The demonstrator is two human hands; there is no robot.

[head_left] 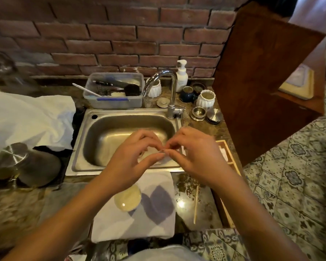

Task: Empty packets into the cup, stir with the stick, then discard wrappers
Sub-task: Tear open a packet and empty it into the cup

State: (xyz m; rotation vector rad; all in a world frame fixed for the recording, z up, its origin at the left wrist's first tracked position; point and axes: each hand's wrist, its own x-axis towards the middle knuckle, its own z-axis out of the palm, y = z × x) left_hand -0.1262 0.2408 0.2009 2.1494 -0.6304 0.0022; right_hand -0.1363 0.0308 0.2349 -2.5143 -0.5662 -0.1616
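— Over the steel sink basin [120,129], what are your hands doing?

— Both are pinching one small pale paper packet [163,150] between thumb and fingertips. My left hand [137,155] grips one end, my right hand [190,153] the other, and the two meet just above the sink's front rim. I judge I am tearing it open; whether the tear has started I cannot tell, since my fingers cover most of it.

— So where does the task stand?

— Early, I think. The round cup of pale cream liquid [127,197] sits below my left wrist on the white folded cloth [154,223] at the counter's front edge. Its surface looks smooth, but I cannot say whether any powder is in it.

— And the stirring?

— Not begun, by my reading. The thin wooden stirring stick [196,204] lies flat on the speckled stone counter [205,200], just right of the cloth, apart from the cup, with neither hand on it.

— Wrappers?

— Only the one in my fingers is clear. White pieces sit in the wooden tray [231,157] beyond my right hand, perhaps more packets. Pouring, stirring and discarding all remain.
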